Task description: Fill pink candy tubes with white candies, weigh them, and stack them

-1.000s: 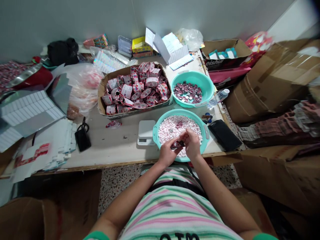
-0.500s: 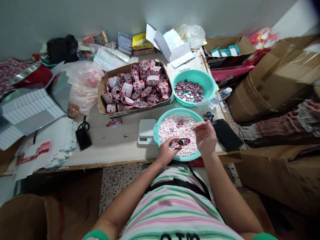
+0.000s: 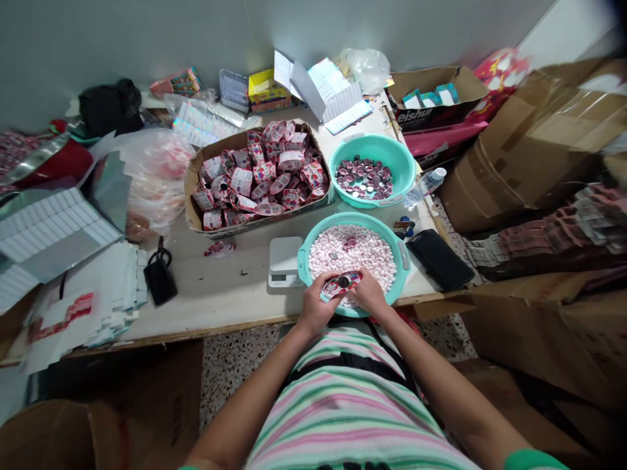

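Note:
Between both hands is a small printed oval box [image 3: 353, 277] with a dark round hole in its top. My left hand [image 3: 316, 305] grips its left end, and my right hand [image 3: 371, 293] has closed on its right end. They hold it over the near part of a turquoise basin [image 3: 402, 274] filled with small pinkish-white pellets [image 3: 365, 245]. A round pink cap [image 3: 349, 243] and a small silvery piece lie on the pellets. Behind is a second turquoise basin [image 3: 404, 160] with many round pink and silver caps [image 3: 363, 176].
A carton [image 3: 255, 228] heaped with similar printed boxes stands at the back. Left of the pellet basin sits a white scale [image 3: 286, 254]. A black wallet-like case [image 3: 441, 259], keys [image 3: 404, 226] and a plastic bottle [image 3: 431, 183] lie to the right. Folded card sheets [image 3: 115, 287] are stacked left.
My right hand, which was raised open over the basin's right side, has come down and left onto the box's right end. The view has shifted slightly.

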